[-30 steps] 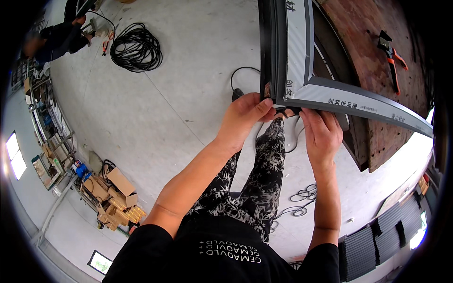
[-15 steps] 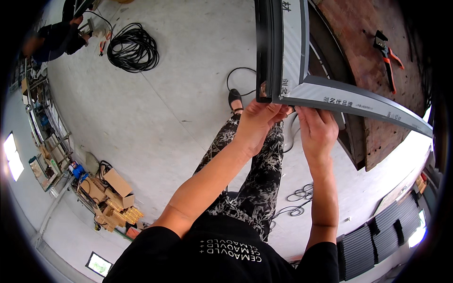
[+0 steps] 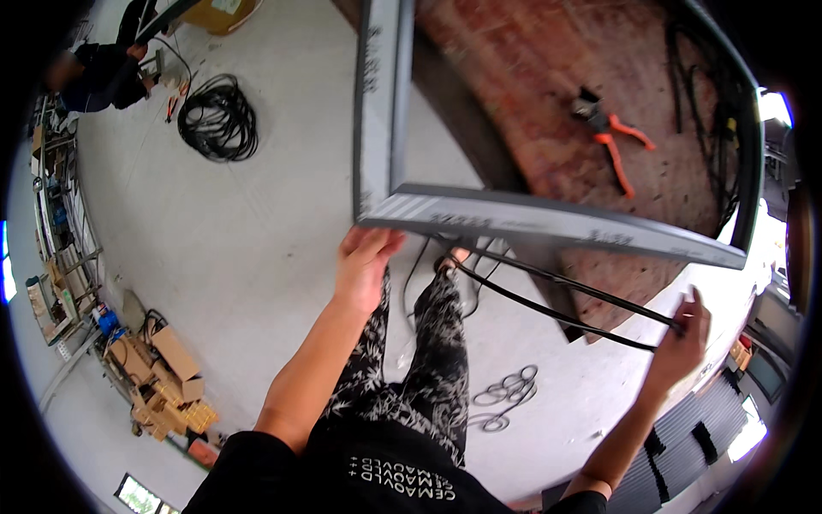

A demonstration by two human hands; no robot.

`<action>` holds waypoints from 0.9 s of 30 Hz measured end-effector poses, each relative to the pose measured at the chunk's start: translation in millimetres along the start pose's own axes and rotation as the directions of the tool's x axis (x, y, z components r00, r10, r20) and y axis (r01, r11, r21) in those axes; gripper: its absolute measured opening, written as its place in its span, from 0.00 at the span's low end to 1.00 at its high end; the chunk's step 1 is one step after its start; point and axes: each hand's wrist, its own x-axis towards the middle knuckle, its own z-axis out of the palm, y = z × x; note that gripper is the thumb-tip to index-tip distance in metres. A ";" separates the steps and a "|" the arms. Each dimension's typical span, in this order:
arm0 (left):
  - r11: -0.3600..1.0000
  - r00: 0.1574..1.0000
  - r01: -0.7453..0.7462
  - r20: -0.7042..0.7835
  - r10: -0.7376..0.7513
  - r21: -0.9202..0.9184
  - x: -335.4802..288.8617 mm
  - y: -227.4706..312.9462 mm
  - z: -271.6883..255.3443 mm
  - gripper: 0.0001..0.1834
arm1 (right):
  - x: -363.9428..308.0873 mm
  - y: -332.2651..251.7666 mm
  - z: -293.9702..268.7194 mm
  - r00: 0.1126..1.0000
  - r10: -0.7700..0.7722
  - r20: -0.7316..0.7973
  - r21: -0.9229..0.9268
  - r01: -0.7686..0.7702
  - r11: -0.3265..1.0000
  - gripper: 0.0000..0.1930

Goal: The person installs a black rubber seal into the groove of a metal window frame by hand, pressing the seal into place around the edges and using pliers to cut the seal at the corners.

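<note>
A grey metal window frame [image 3: 505, 221] with mitred corners and printed film lies partly over a worn reddish-brown table. At its near left corner is my left hand [image 3: 364, 265], fingers bent and pressed together against the lower edge; what they pinch is hidden. Out to the right, my right hand [image 3: 681, 343] is closed on a black rubber strip [image 3: 556, 319]. Two strands of the strip run taut from under the frame's near edge to that hand. Orange-handled pliers [image 3: 610, 137] lie on the table [image 3: 539, 146], seen through the frame opening.
A coil of black cable [image 3: 218, 118] lies on the floor at far left, near another person [image 3: 107, 73]. Cardboard boxes [image 3: 163, 364] are stacked at the left wall. Thin loops of cord [image 3: 509, 394] lie by my legs. Dark ribbed panels [image 3: 685, 437] stand at lower right.
My right hand has moved away from the frame, far to the right, drawing out the black strip. My left hand stays by the corner. The frame now appears lower and further left in view.
</note>
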 end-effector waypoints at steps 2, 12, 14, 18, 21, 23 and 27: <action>0.996 0.993 -0.061 -0.098 0.067 0.063 -8.5 -0.7 9.5 0.09 | 45.1 64.8 -6.9 0.991 -0.039 -0.131 -0.090 0.027 0.996 0.13; 0.985 0.955 -0.173 -0.248 0.165 -0.010 -15.7 -1.9 41.6 0.13 | 116.1 93.6 80.7 0.962 -0.246 0.118 0.117 0.233 0.965 0.16; 0.967 0.938 -0.248 -0.236 0.255 0.059 -2.8 29.0 30.7 0.14 | 95.7 70.0 64.8 0.961 -0.271 0.055 0.170 0.259 0.951 0.16; 0.943 0.945 -0.244 -0.164 0.283 0.225 63.0 130.4 9.7 0.16 | 45.0 2.9 44.0 0.958 -0.262 0.117 0.226 0.231 0.946 0.13; 0.939 0.952 -0.240 -0.131 0.277 0.246 145.1 200.5 -3.8 0.17 | 24.0 -72.8 40.6 0.965 -0.230 0.125 0.355 0.173 0.919 0.16; 0.882 0.948 -0.211 -0.134 0.290 0.422 179.4 237.5 12.2 0.18 | 16.7 -113.9 41.2 0.966 -0.189 0.176 0.418 0.101 0.903 0.15; 0.893 0.981 -0.170 -0.019 0.196 0.417 208.0 268.3 27.8 0.15 | 12.9 -144.6 54.3 0.972 -0.121 0.204 0.349 0.043 0.936 0.14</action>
